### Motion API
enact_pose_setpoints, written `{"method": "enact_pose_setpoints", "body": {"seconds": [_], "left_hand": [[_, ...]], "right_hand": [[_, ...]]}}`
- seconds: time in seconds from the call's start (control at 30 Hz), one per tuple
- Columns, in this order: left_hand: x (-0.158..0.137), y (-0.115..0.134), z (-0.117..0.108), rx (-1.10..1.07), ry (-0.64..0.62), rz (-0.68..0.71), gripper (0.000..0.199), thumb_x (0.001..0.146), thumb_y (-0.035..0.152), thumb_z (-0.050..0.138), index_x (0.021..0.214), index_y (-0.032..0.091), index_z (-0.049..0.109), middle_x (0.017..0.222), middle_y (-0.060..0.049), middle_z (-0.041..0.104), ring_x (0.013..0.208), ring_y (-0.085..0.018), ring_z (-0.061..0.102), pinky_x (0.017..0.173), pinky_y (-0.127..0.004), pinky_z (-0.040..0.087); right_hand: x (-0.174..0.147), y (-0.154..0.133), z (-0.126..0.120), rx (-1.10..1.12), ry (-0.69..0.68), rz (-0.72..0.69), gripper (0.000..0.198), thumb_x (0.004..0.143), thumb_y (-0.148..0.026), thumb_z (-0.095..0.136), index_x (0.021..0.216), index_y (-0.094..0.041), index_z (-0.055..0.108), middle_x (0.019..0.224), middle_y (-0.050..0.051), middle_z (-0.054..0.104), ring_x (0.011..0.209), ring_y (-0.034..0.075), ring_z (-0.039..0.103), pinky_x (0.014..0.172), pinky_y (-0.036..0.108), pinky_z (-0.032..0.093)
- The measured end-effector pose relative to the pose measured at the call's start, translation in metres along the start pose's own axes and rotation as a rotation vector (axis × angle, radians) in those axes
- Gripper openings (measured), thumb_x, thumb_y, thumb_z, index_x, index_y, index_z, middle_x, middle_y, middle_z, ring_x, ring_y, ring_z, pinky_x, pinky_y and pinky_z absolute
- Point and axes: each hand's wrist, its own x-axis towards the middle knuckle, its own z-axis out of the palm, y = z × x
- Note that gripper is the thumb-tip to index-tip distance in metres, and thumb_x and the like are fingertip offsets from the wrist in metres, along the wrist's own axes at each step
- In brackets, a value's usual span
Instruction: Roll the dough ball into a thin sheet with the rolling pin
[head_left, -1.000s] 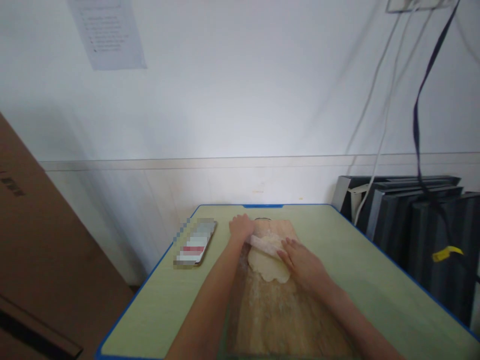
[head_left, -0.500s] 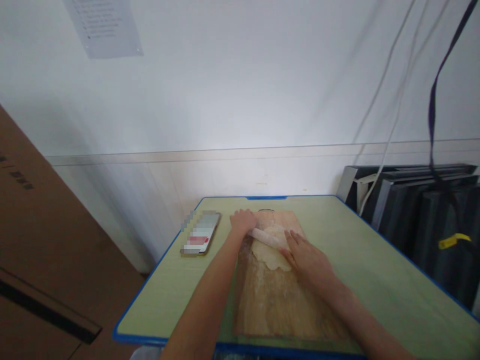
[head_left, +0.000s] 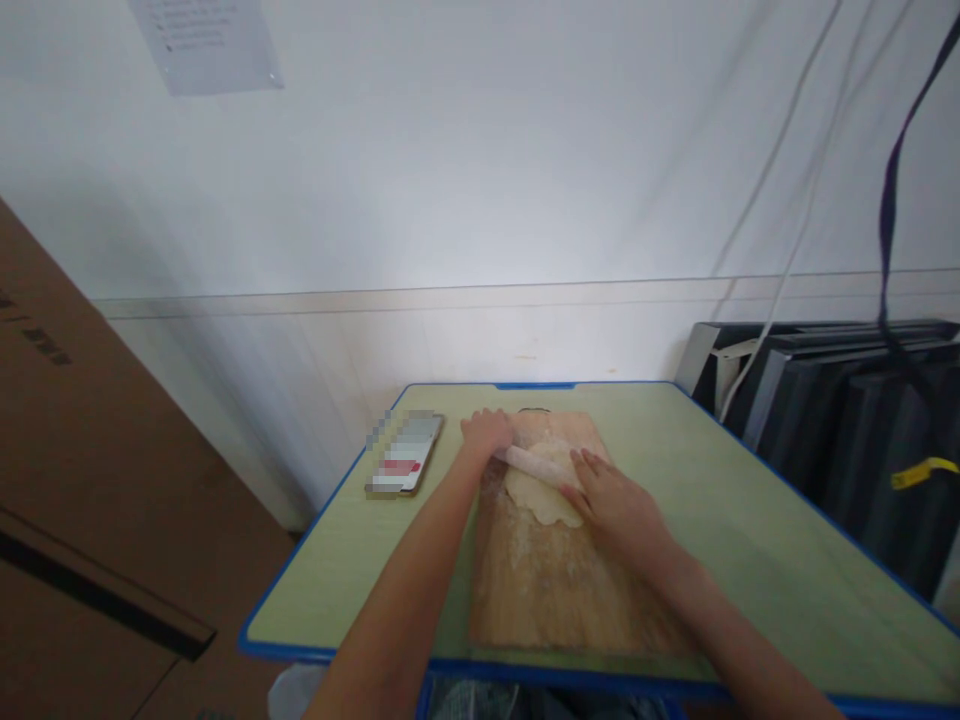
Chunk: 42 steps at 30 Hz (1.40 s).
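A pale, flour-dusted rolling pin (head_left: 536, 466) lies slantwise across a thin, uneven sheet of dough (head_left: 546, 504). My left hand (head_left: 487, 433) is closed around the pin's far left end. At the nearer right end, my right hand (head_left: 611, 497) grips the pin with its fingers fairly straight and the thumb side against it. Dough shows on both sides of the pin, and part of it is hidden by my right hand. Beneath is a wooden cutting board (head_left: 551, 600), streaked with flour.
The board rests on a light green table (head_left: 720, 520) with a blue rim. A phone (head_left: 409, 455) lies left of the board. A large cardboard box (head_left: 97, 480) stands at left, dark panels (head_left: 847, 410) lean at right, and a black strap (head_left: 890, 220) hangs there.
The whole view has shifted slightly, with the table a little higher in the picture. Both hands stay on the rolling pin, and the dough looks much the same.
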Motion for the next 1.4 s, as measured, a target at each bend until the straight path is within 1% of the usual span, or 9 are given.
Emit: {"method": "enact_pose_setpoints", "body": {"seconds": [0.2,0.3,0.47,0.57,0.67,0.8,1.0,1.23,1.4], "left_hand": [[-0.004,-0.003,-0.001,0.002,-0.002,0.039,0.040,0.086,0.030,0.028,0.112,0.024,0.057,0.119,-0.010,0.057,0.109,-0.026,0.052,0.085,-0.043,0.043],[0.000,0.000,0.000,-0.002,-0.005,0.009,0.039,0.084,0.029,0.030,0.111,0.024,0.058,0.118,-0.010,0.058,0.107,-0.025,0.054,0.084,-0.039,0.044],[0.008,0.009,-0.001,-0.017,0.026,-0.041,0.041,0.084,0.032,0.031,0.114,0.021,0.057,0.117,-0.012,0.059,0.108,-0.026,0.053,0.083,-0.036,0.045],[0.010,0.011,-0.001,-0.021,0.030,-0.029,0.041,0.085,0.032,0.031,0.114,0.019,0.057,0.118,-0.013,0.058,0.109,-0.026,0.053,0.083,-0.037,0.044],[0.009,0.009,0.000,-0.017,0.011,0.003,0.040,0.085,0.031,0.032,0.112,0.020,0.058,0.118,-0.012,0.059,0.107,-0.026,0.054,0.083,-0.039,0.044],[0.002,0.001,0.000,0.001,-0.014,0.047,0.038,0.085,0.030,0.031,0.113,0.023,0.056,0.120,-0.011,0.056,0.108,-0.027,0.053,0.084,-0.043,0.043],[-0.007,-0.006,-0.002,0.015,0.000,0.067,0.040,0.087,0.030,0.027,0.113,0.023,0.055,0.120,-0.011,0.055,0.113,-0.026,0.049,0.089,-0.044,0.041],[0.006,0.004,0.002,-0.004,0.020,-0.008,0.041,0.083,0.032,0.032,0.112,0.019,0.058,0.117,-0.012,0.058,0.108,-0.027,0.053,0.083,-0.039,0.045],[0.014,0.011,0.001,-0.011,0.029,-0.023,0.043,0.083,0.036,0.032,0.112,0.018,0.058,0.116,-0.013,0.060,0.107,-0.026,0.055,0.082,-0.036,0.046]], "right_hand": [[-0.005,-0.008,-0.003,-0.081,0.006,0.000,0.049,0.090,-0.032,0.037,0.129,-0.003,0.044,0.128,0.020,0.050,0.115,0.026,0.050,0.097,0.037,0.038],[-0.003,-0.007,-0.005,-0.047,-0.016,0.015,0.047,0.090,-0.032,0.036,0.129,-0.006,0.045,0.127,0.019,0.051,0.115,0.026,0.050,0.094,0.036,0.040],[0.003,0.000,-0.005,0.050,-0.109,0.024,0.047,0.092,-0.032,0.030,0.128,-0.007,0.046,0.124,0.016,0.055,0.110,0.024,0.054,0.087,0.032,0.045],[0.004,0.003,-0.003,0.036,-0.081,-0.003,0.048,0.092,-0.033,0.028,0.128,-0.006,0.046,0.129,0.016,0.051,0.117,0.024,0.048,0.093,0.033,0.041],[0.003,0.002,-0.001,-0.003,-0.047,-0.008,0.049,0.092,-0.032,0.031,0.129,-0.003,0.044,0.132,0.018,0.047,0.122,0.025,0.043,0.096,0.034,0.038],[-0.001,-0.003,-0.001,-0.047,-0.025,-0.005,0.049,0.090,-0.033,0.036,0.129,-0.004,0.044,0.131,0.018,0.047,0.120,0.026,0.045,0.096,0.035,0.038],[-0.006,-0.008,-0.001,-0.062,0.023,-0.023,0.051,0.089,-0.034,0.040,0.130,-0.002,0.043,0.131,0.021,0.046,0.119,0.028,0.045,0.100,0.039,0.034],[0.000,-0.003,-0.002,-0.019,-0.028,-0.015,0.049,0.091,-0.033,0.036,0.129,-0.003,0.044,0.128,0.020,0.050,0.118,0.026,0.047,0.098,0.038,0.037],[0.002,0.000,0.000,-0.026,-0.026,-0.029,0.047,0.092,-0.031,0.033,0.127,-0.003,0.046,0.126,0.018,0.052,0.115,0.025,0.049,0.096,0.035,0.039]]}}
